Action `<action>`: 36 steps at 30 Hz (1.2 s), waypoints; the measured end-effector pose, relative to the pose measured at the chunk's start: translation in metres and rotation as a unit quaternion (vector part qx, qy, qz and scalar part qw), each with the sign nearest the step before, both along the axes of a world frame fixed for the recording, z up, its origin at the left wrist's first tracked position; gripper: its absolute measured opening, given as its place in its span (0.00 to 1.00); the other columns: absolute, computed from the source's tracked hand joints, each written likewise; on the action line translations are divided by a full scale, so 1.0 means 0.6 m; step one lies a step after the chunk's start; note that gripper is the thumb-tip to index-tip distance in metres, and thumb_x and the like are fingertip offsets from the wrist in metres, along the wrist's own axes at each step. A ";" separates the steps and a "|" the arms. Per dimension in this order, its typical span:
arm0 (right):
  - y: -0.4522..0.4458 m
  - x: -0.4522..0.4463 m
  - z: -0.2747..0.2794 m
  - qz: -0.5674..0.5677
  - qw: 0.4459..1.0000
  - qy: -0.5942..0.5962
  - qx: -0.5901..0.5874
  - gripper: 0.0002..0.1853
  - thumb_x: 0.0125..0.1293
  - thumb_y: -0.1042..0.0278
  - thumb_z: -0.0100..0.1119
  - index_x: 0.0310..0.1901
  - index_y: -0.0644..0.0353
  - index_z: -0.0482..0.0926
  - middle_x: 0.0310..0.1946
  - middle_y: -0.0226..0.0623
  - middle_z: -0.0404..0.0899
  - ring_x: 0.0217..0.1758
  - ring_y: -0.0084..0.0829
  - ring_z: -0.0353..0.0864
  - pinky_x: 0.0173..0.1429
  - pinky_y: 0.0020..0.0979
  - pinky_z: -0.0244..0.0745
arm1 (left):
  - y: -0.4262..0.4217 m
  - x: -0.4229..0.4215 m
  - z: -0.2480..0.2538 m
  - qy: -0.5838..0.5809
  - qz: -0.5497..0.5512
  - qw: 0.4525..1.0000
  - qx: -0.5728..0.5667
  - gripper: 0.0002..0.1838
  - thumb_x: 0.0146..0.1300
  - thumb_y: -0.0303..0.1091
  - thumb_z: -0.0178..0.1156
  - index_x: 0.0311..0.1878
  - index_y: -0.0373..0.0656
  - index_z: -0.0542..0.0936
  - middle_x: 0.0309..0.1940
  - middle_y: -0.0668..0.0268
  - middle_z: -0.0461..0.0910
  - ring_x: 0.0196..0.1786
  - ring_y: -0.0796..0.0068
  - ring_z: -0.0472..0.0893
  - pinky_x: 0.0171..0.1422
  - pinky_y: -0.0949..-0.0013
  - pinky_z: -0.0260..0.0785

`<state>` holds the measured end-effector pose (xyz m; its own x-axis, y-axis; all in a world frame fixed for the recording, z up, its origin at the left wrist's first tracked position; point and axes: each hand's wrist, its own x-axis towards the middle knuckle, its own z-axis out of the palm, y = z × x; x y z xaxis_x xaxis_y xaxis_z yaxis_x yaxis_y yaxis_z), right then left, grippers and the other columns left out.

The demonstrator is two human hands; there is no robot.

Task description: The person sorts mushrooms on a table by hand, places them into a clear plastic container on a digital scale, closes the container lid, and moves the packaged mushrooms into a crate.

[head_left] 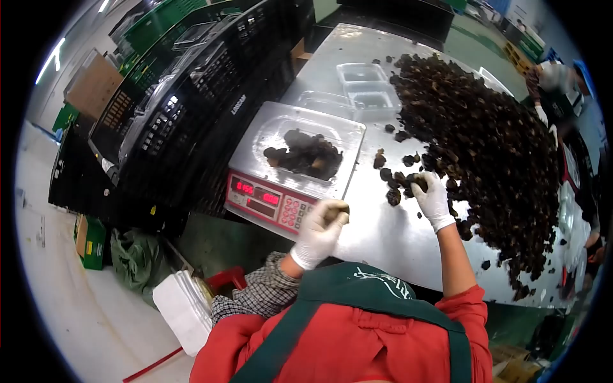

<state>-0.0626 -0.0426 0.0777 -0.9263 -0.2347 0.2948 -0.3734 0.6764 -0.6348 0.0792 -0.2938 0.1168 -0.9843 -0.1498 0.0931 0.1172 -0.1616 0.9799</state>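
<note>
Gloved hands over dark, mushroom-like pieces between a scale and a heap.
The left hand (318, 234) is curled nearly closed around one dark piece (345, 209), just beside the red-fronted digital scale (263, 204); the right hand (432, 199), fingers bent, touches another piece (418, 183) (whether it is gripped, I cannot tell) among loose ones on the metal table (377, 233). Farther out, a clear tray (290, 167) of pieces sits on the scale, empty containers (371, 101) stand beyond, and the large heap (485, 147) spreads rightward.
</note>
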 end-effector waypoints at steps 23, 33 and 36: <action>-0.298 -0.051 0.147 0.097 0.981 -0.075 -0.153 0.13 0.66 0.71 0.59 0.51 0.62 0.78 0.42 0.38 0.80 0.45 0.27 0.79 0.53 0.27 0.74 | -0.303 -0.242 0.133 0.053 -0.014 0.985 -0.164 0.10 0.65 0.26 0.60 0.48 0.35 0.80 0.34 0.68 0.82 0.29 0.89 0.74 0.31 0.85 0.66; -0.253 -0.002 0.186 0.064 0.956 -0.165 -0.234 0.13 0.67 0.63 0.58 0.48 0.61 0.79 0.27 0.26 0.78 0.24 0.14 0.70 0.26 0.18 0.66 | -0.295 -0.215 0.169 0.172 -0.031 0.914 -0.366 0.16 0.66 0.31 0.60 0.55 0.37 0.77 0.37 0.65 0.83 0.34 0.80 0.81 0.38 0.80 0.74; -0.322 0.037 0.273 0.142 0.914 -0.217 -0.313 0.15 0.66 0.59 0.60 0.45 0.63 0.80 0.28 0.26 0.78 0.27 0.14 0.70 0.30 0.17 0.64 | -0.228 -0.232 0.199 0.341 -0.087 0.802 -0.483 0.25 0.61 0.29 0.61 0.62 0.41 0.73 0.45 0.56 0.82 0.45 0.63 0.83 0.52 0.68 0.76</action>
<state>-0.0401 -0.2359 0.2414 -0.9156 -0.3953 0.0739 -0.0995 0.0445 -0.9940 -0.0597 -0.4305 0.2363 -0.6531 0.4500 0.6090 0.7372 0.5617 0.3755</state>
